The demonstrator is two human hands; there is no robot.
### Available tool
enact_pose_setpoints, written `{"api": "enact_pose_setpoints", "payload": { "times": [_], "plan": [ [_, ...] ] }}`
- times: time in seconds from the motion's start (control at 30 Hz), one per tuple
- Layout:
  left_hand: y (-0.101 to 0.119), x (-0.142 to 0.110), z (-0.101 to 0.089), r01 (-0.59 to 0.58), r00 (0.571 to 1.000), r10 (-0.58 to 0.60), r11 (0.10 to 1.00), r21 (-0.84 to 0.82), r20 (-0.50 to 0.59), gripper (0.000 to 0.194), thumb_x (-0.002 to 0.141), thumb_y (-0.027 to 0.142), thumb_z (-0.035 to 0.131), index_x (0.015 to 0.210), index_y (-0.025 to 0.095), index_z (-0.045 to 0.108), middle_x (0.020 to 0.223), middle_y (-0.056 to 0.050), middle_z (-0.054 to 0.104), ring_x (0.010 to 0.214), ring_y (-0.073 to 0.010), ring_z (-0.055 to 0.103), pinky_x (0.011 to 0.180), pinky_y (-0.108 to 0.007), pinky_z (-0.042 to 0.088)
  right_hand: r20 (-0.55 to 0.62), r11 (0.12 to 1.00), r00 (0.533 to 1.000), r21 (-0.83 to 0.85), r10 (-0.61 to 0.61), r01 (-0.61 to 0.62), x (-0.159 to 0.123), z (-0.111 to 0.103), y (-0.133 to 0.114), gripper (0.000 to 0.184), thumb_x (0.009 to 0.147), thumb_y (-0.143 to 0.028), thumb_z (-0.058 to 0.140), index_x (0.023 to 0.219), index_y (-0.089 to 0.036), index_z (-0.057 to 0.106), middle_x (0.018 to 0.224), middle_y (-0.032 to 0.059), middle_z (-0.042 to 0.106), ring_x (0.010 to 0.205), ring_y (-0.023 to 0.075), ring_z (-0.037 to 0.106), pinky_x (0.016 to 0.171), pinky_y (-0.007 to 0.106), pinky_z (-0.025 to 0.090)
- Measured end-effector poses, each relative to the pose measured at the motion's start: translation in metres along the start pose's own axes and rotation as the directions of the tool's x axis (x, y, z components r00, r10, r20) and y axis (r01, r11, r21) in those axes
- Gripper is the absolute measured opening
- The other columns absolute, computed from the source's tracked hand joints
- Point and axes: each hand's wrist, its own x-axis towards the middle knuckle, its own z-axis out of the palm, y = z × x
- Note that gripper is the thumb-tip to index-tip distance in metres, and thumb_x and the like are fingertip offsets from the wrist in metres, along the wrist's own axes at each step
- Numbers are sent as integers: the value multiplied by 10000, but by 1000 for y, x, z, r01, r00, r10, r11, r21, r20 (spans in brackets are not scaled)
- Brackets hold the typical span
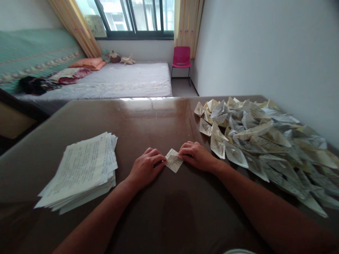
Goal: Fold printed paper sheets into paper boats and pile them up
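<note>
A small folded paper square (pixel 174 161) with print on it lies turned like a diamond on the brown table. My left hand (pixel 148 165) pinches its left corner between thumb and fingers. At the opposite corner, my right hand (pixel 197 155) has its fingers closed on the paper. To the right of my right hand spreads a large heap of folded paper boats (pixel 254 130), made from printed sheets. Left of my left hand rests a stack of printed paper sheets (pixel 82 165), its edges uneven.
The glossy brown table (pixel 148 120) reaches toward a bed (pixel 127 79) at the back left. A pink chair (pixel 181 58) stands by the far wall under the curtain. A white wall borders the table's right side. The rim of a pale round object (pixel 239 251) shows at the bottom edge.
</note>
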Motion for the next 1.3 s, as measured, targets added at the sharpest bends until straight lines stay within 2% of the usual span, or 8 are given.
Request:
{"api": "enact_pose_setpoints", "payload": {
  "times": [0.07,0.2,0.4,0.73,0.93,1.07,1.17,1.3],
  "plan": [
    [-2,1,1,33,999,-33,999,-15,6,194,926,361,499,919,257,663,918,-12,624,914,-181,530,777,-308,465,-21,1000,999,1,31,-31,0,2,-1,154,914,-310,560,904,-235,693,917,21,687,881,163,585,742,294,359],
    [-6,2,0,17,999,-16,999,-35,35,170,872,397,583,942,264,661,957,-12,617,935,-189,528,789,-315,461,-27,993,996,89,82,-79,1,2,-1,134,894,-261,582,879,-215,707,881,29,698,836,155,590,741,277,395],
    [-8,5,0,64,997,-62,996,-54,38,183,914,352,526,882,237,665,897,-5,624,900,-172,546,775,-302,460,-26,972,987,181,159,-152,1,-1,-4,115,870,-280,610,876,-213,703,826,17,697,799,151,591,725,262,421],
    [3,13,-2,163,984,-170,980,110,59,212,927,364,501,841,207,613,883,-17,625,880,-183,552,730,-292,450,-94,953,950,-29,298,-302,4,9,-16,107,865,-285,604,936,-209,579,834,10,657,792,159,572,716,279,339],
    [9,13,-3,188,978,-203,957,219,48,226,935,374,463,816,205,556,863,-26,605,867,-192,546,670,-284,443,-57,952,959,-114,278,-283,4,7,-22,88,877,-285,588,934,-222,567,801,-1,639,801,167,549,701,289,294],
    [11,10,-1,196,979,-205,951,238,13,198,926,378,472,854,209,546,883,-25,592,862,-194,544,621,-272,443,-65,952,964,-151,260,-267,4,6,-26,82,892,-275,566,958,-228,578,888,14,632,867,174,555,719,297,296],
    [10,6,1,132,991,-128,968,213,-36,168,936,343,477,1041,240,559,998,-25,593,940,-185,538,661,-262,471,-53,955,969,-167,240,-246,4,5,-29,111,910,-278,546,1001,-247,601,976,24,619,910,173,567,736,300,307],
    [8,2,3,-120,993,121,968,218,9,305,940,217,483,1217,327,543,1109,-5,602,986,-174,513,725,-256,488,-31,958,979,-204,199,-201,4,4,-29,135,932,-286,522,1003,-270,636,991,21,628,947,179,572,763,312,317]
  ]
}}
